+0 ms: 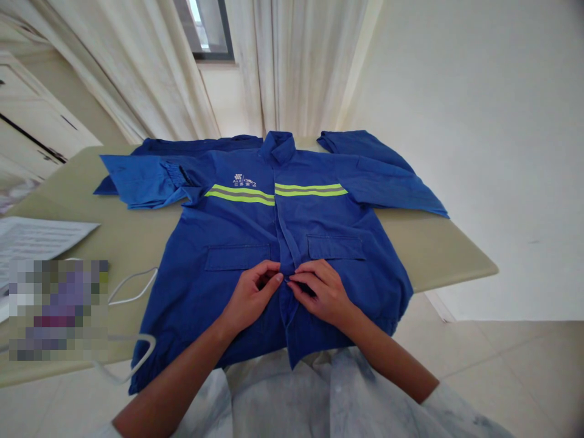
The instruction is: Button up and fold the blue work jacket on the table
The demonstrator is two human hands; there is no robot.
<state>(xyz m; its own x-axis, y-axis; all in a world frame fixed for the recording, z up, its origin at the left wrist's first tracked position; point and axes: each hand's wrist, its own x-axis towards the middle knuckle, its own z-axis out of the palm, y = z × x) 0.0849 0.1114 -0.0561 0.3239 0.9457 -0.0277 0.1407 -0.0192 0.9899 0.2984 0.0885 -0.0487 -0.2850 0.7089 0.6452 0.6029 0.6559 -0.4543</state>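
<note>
A blue work jacket (237, 225) with yellow-green reflective stripes lies front side up, its collar at the far side and its hem towards me. Both hands meet at the lower part of the front placket. My left hand (253, 292) pinches the placket's edge between thumb and index finger. Just beside it, my right hand (322, 289) pinches the other edge, fingers curled. Below them the two front edges hang apart over the table's near side. Any button or snap between the fingertips is too small to make out.
The jacket covers much of a beige table (456, 255). More folded blue cloth (365, 143) lies behind it. On the left are printed papers (45, 237), a blurred-out item (59, 310) and a white cable (132, 286). A white wall (502, 152) stands at the right.
</note>
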